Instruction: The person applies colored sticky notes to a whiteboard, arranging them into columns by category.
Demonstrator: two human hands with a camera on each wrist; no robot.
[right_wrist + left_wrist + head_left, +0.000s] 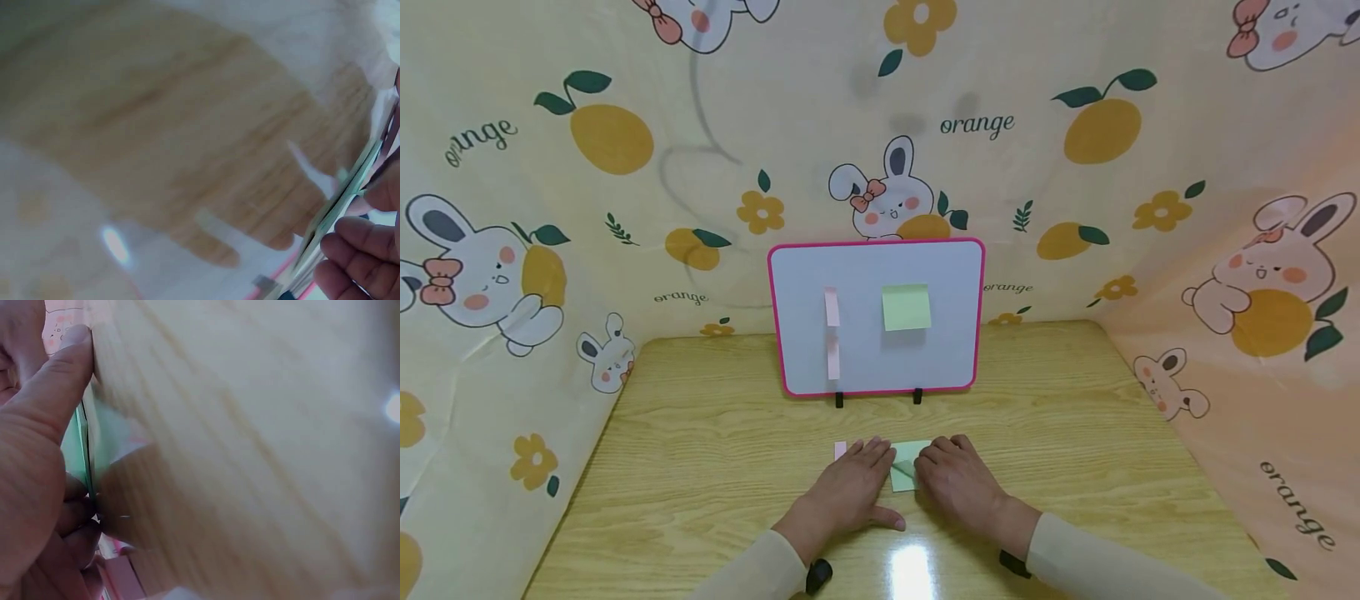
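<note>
A pad of light green sticky notes (913, 450) lies on the table between the two hands. My left hand (854, 483) rests at the pad's left edge with its fingers straight and the thumb spread toward me. My right hand (961, 482) is at the right edge with curled fingers, pinching the top green sticky note (904, 469), which is lifted and bent. In the right wrist view the thumb and fingertips (340, 247) are close to the pad's side (340, 203). A pink strip pad (840, 450) is partly hidden behind the left fingers.
Behind the hands a pink-edged whiteboard (940, 358) stands on black feet (917, 397). It bears one green note (906, 307) and two pink strips (832, 308), one above the other. Printed cloth walls (820, 108) surround the wooden table (685, 467).
</note>
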